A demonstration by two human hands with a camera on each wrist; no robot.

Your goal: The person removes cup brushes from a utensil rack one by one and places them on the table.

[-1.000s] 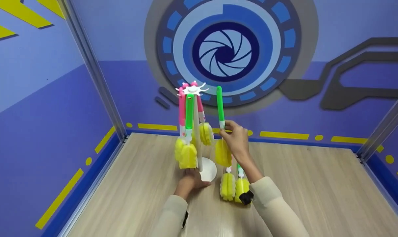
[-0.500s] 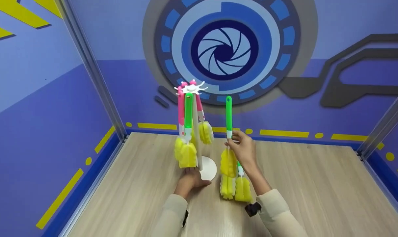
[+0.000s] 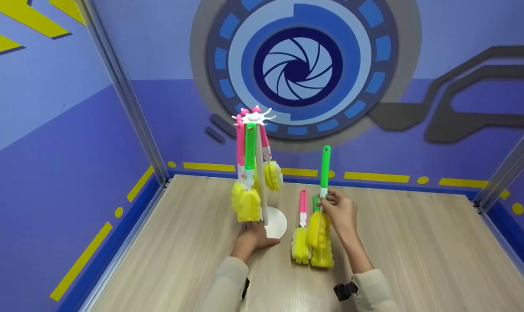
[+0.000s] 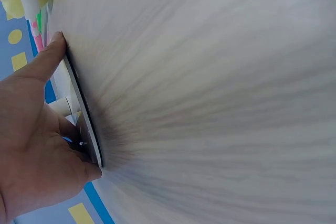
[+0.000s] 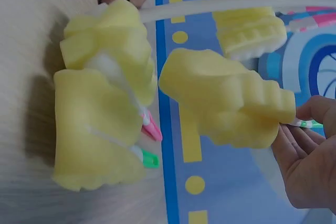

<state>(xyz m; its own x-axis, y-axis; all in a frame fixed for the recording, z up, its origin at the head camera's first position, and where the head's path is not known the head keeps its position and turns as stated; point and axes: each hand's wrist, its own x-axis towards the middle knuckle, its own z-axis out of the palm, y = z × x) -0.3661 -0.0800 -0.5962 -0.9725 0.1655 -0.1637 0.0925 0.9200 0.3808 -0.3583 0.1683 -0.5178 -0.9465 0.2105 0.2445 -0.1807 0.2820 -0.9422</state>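
My right hand (image 3: 342, 212) pinches a green-handled sponge bottle brush (image 3: 325, 169) near the neck, handle up and yellow sponge head down. In the right wrist view its sponge head (image 5: 226, 98) hangs beside the fingers. In the head view it overlaps a second green-handled brush (image 3: 323, 261) lying on the table. Next to that lies a pink-handled brush (image 3: 302, 246). My left hand (image 3: 251, 237) grips the round base (image 3: 278, 223) of a white stand, thumb and fingers at its rim (image 4: 84, 106). Pink-handled brushes (image 3: 240, 147) and a green-handled brush (image 3: 250, 149) hang from the stand's top hooks (image 3: 254, 117).
The wood-patterned table (image 3: 418, 242) is bounded by a patterned back wall (image 3: 418, 173) and side walls with metal corner posts (image 3: 123, 86). Bare hooks show on the right side of the stand's top. Black wrist straps (image 3: 346, 290) show at the sleeves.
My right hand has carried the green-handled brush rightward and down, away from the stand, over the brushes on the table. My left hand stays on the stand's base.
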